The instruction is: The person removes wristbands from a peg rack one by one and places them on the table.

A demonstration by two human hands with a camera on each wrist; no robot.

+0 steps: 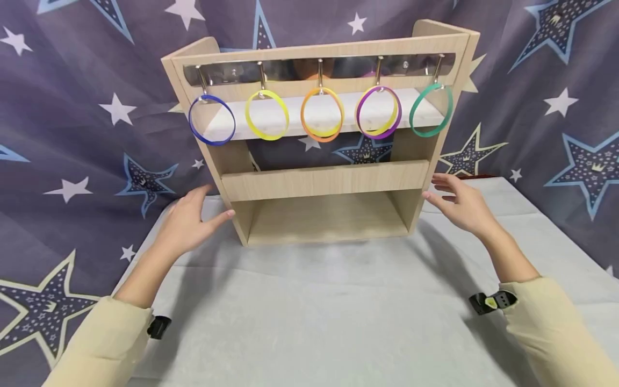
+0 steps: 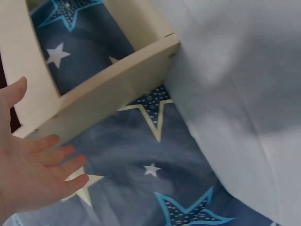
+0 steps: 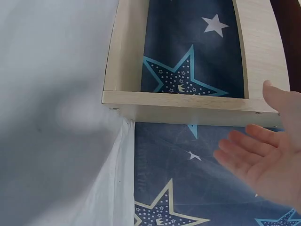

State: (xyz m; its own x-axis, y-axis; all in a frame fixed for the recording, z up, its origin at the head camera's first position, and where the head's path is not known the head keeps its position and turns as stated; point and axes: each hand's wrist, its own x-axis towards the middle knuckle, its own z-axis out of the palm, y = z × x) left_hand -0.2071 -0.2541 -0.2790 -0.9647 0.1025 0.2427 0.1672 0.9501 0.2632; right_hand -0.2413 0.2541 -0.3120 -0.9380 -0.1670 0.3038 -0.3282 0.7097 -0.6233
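Observation:
A light wooden shelf unit point(image 1: 325, 180) stands on the grey-white cloth. My left hand point(image 1: 186, 221) is at its left side, thumb apart from the fingers and the thumb tip right at the side panel's edge. On the opposite side my right hand point(image 1: 459, 204) has its fingertips close to the right panel. Both wrist views show the palms facing the panels, with nothing in the left hand point(image 2: 35, 174) or the right hand point(image 3: 268, 150). From a metal hook rail point(image 1: 285, 70) hang a blue ring point(image 1: 192, 122), a yellow ring point(image 1: 249, 115), an orange ring point(image 1: 303, 115), a purple ring point(image 1: 398, 115) and a green ring point(image 1: 450, 107).
Further yellow edges show inside the orange and purple rings. A white shelf board point(image 1: 295, 110) lies behind the rings, and a wooden crossbar point(image 1: 324, 180) spans the unit lower down. Dark star-patterned fabric point(image 1: 92, 156) surrounds the cloth-covered table point(image 1: 314, 312) at the back and sides.

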